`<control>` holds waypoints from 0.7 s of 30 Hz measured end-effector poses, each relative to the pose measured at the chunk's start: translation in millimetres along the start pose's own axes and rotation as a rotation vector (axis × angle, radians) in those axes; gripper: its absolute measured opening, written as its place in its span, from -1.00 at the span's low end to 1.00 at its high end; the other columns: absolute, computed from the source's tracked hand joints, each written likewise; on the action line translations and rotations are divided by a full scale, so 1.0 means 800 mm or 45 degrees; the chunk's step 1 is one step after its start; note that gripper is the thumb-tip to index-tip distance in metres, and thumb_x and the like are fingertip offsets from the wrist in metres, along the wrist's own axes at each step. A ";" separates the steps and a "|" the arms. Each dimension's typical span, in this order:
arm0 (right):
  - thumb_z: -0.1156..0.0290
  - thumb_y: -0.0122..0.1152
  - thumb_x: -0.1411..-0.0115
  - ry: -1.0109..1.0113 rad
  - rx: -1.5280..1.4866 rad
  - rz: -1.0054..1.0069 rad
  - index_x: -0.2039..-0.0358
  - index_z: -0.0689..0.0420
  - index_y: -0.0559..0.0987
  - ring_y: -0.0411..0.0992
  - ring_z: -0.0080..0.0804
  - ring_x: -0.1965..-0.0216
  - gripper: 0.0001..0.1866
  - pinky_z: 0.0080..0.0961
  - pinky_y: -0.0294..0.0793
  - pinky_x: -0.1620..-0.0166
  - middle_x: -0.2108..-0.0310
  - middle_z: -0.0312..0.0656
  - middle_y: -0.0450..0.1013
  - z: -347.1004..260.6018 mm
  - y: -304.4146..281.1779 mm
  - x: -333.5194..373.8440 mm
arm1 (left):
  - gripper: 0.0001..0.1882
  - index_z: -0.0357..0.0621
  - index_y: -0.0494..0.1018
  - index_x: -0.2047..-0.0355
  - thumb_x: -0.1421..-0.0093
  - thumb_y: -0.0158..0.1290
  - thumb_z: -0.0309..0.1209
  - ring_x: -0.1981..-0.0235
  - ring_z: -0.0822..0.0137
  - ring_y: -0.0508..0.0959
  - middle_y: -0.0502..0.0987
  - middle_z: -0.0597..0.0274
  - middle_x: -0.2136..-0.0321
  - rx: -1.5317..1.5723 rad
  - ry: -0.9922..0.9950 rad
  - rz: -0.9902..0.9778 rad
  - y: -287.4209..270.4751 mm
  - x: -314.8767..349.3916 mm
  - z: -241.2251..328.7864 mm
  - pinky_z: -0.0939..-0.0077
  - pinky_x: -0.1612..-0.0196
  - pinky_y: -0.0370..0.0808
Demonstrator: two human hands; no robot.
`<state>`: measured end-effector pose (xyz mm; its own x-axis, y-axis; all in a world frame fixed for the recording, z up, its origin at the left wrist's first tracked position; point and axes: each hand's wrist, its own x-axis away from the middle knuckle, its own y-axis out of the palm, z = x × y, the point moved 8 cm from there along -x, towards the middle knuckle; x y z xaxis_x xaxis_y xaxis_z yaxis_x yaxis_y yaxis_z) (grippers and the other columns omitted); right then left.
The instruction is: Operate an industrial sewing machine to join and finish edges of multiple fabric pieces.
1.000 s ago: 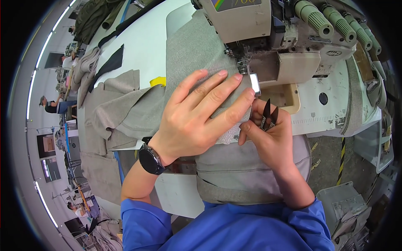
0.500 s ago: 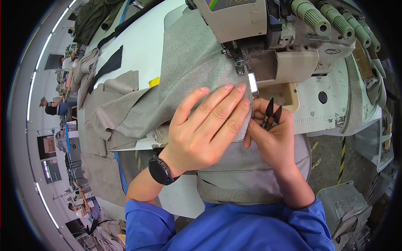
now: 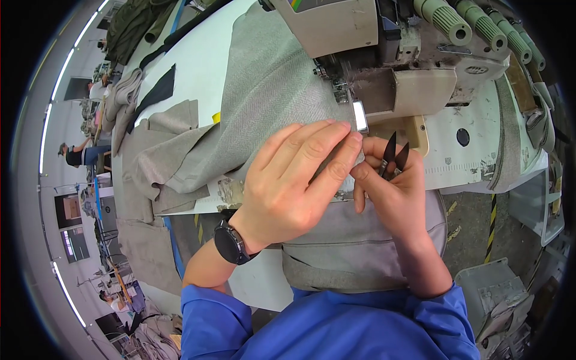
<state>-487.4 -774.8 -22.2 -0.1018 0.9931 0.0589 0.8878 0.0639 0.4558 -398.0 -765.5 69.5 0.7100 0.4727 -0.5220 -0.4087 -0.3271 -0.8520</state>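
Observation:
A grey woven fabric piece [image 3: 270,78] runs under the presser foot [image 3: 342,93] of an overlock sewing machine [image 3: 336,30]. My left hand [image 3: 294,180] lies over its near end, fingers stretched and close together, a dark watch on the wrist. Beside it, my right hand [image 3: 393,186] is closed around small dark thread snips [image 3: 390,155], whose two blades point up, apart from each other. The right thumb and fingertips are at the fabric's near right edge, by the left fingertips; whether they pinch it is hidden.
More grey fabric [image 3: 171,123] lies heaped on the left of the white table, with a dark piece [image 3: 157,90] behind it. Grey cloth [image 3: 360,240] covers my lap. Plastic bins [image 3: 495,294] stand at the right. People work farther off at the left.
The fabric has moved away from me and a little left, so less of it shows below my left hand. My left fingers have drawn together. The snips stay in my right hand.

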 end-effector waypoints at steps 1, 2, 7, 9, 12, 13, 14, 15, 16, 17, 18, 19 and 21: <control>0.61 0.06 -0.17 -0.033 -0.006 0.003 0.31 0.40 0.49 0.32 -0.62 0.76 -0.89 -0.72 0.18 0.70 0.63 -0.23 0.44 -0.003 0.000 -0.001 | -0.61 -0.25 0.54 0.22 0.17 0.15 -0.57 0.20 0.19 0.58 0.56 0.11 0.20 0.040 0.011 0.031 -0.001 -0.001 0.000 0.41 0.15 0.46; 0.60 0.07 -0.18 -0.032 -0.009 0.011 0.32 0.40 0.49 0.32 -0.63 0.76 -0.89 -0.73 0.17 0.70 0.62 -0.23 0.45 -0.003 -0.001 -0.002 | -0.61 -0.25 0.54 0.22 0.17 0.15 -0.57 0.20 0.19 0.58 0.56 0.11 0.20 0.035 0.002 0.022 0.000 -0.003 -0.002 0.41 0.15 0.46; 0.52 0.10 -0.20 -0.028 -0.005 0.045 0.34 0.38 0.51 0.31 -0.67 0.77 -0.86 -0.78 0.16 0.71 0.61 -0.22 0.49 -0.008 -0.004 -0.006 | -0.63 -0.28 0.55 0.23 0.15 0.13 -0.56 0.26 0.19 0.56 0.54 0.15 0.27 0.067 0.006 0.034 0.004 -0.008 -0.009 0.42 0.23 0.50; 0.50 0.11 -0.21 -0.023 -0.001 0.055 0.34 0.37 0.52 0.30 -0.67 0.77 -0.85 -0.79 0.16 0.71 0.61 -0.22 0.49 -0.010 -0.005 -0.005 | -0.69 -0.30 0.54 0.27 0.09 0.10 -0.51 0.26 0.25 0.54 0.52 0.18 0.29 0.033 0.008 0.045 0.005 -0.008 -0.011 0.45 0.24 0.50; 0.52 0.10 -0.21 0.001 0.038 0.085 0.32 0.36 0.52 0.32 -0.69 0.74 -0.86 -0.81 0.17 0.70 0.60 -0.20 0.50 -0.009 -0.009 -0.002 | -0.69 -0.28 0.54 0.26 0.09 0.10 -0.51 0.25 0.26 0.54 0.51 0.20 0.28 0.007 0.027 0.059 0.006 -0.006 -0.012 0.47 0.27 0.50; 0.52 0.10 -0.21 0.001 0.040 0.086 0.32 0.36 0.52 0.32 -0.69 0.74 -0.86 -0.81 0.17 0.70 0.60 -0.20 0.50 -0.007 -0.010 0.000 | -0.68 -0.28 0.54 0.25 0.09 0.10 -0.51 0.25 0.27 0.53 0.51 0.21 0.28 -0.013 0.042 0.071 0.007 -0.006 -0.012 0.47 0.29 0.50; 0.54 0.11 -0.20 -0.085 0.124 0.124 0.30 0.36 0.52 0.32 -0.70 0.73 -0.87 -0.81 0.18 0.70 0.58 -0.20 0.50 -0.012 -0.014 0.003 | -0.68 -0.28 0.54 0.25 0.09 0.10 -0.51 0.25 0.27 0.53 0.51 0.21 0.28 -0.012 0.041 0.073 0.007 -0.005 -0.013 0.47 0.29 0.50; 0.55 0.11 -0.19 -0.170 0.207 0.163 0.29 0.35 0.51 0.33 -0.71 0.71 -0.87 -0.80 0.19 0.69 0.56 -0.20 0.51 -0.017 -0.016 0.006 | -0.65 -0.26 0.55 0.23 0.12 0.12 -0.55 0.27 0.24 0.54 0.51 0.19 0.27 -0.013 0.033 0.081 0.007 -0.004 -0.014 0.46 0.29 0.51; 0.57 0.12 -0.18 -0.259 0.283 0.211 0.28 0.35 0.51 0.34 -0.72 0.69 -0.87 -0.80 0.21 0.69 0.54 -0.20 0.51 -0.021 -0.020 0.009 | -0.62 -0.24 0.55 0.21 0.14 0.13 -0.60 0.28 0.21 0.54 0.51 0.18 0.27 -0.013 0.025 0.089 0.008 -0.003 -0.015 0.45 0.29 0.52; 0.57 0.12 -0.18 -0.253 0.291 0.203 0.28 0.35 0.51 0.34 -0.72 0.69 -0.87 -0.80 0.21 0.69 0.54 -0.20 0.51 -0.018 -0.021 0.009 | -0.58 -0.22 0.56 0.19 0.17 0.15 -0.64 0.30 0.19 0.55 0.51 0.16 0.27 -0.013 0.037 0.111 0.007 -0.003 -0.015 0.44 0.30 0.53; 0.59 0.14 -0.16 -0.466 0.477 0.238 0.26 0.35 0.51 0.34 -0.71 0.68 -0.86 -0.78 0.21 0.69 0.53 -0.20 0.51 -0.032 -0.021 0.014 | -0.58 -0.22 0.56 0.19 0.17 0.15 -0.64 0.30 0.19 0.55 0.51 0.16 0.27 -0.010 0.018 0.096 0.010 -0.003 -0.018 0.44 0.30 0.53; 0.61 0.15 -0.13 -0.680 0.663 0.270 0.24 0.35 0.51 0.34 -0.70 0.67 -0.84 -0.77 0.21 0.68 0.52 -0.21 0.51 -0.045 -0.019 0.020 | -0.59 -0.22 0.56 0.19 0.15 0.14 -0.66 0.31 0.19 0.55 0.51 0.16 0.28 0.008 0.017 0.110 0.010 -0.003 -0.019 0.45 0.30 0.52; 0.64 0.17 -0.11 -0.892 0.850 0.299 0.23 0.35 0.51 0.34 -0.69 0.66 -0.81 -0.75 0.21 0.68 0.51 -0.21 0.50 -0.056 -0.019 0.028 | -0.61 -0.23 0.56 0.20 0.12 0.13 -0.69 0.33 0.21 0.55 0.51 0.15 0.30 0.044 0.012 0.137 0.008 -0.003 -0.020 0.46 0.31 0.52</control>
<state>-523.4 -758.2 11.9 0.2057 0.8078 -0.5524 0.9439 -0.3128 -0.1059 -393.3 -782.1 65.7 0.6663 0.4284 -0.6104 -0.5022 -0.3472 -0.7920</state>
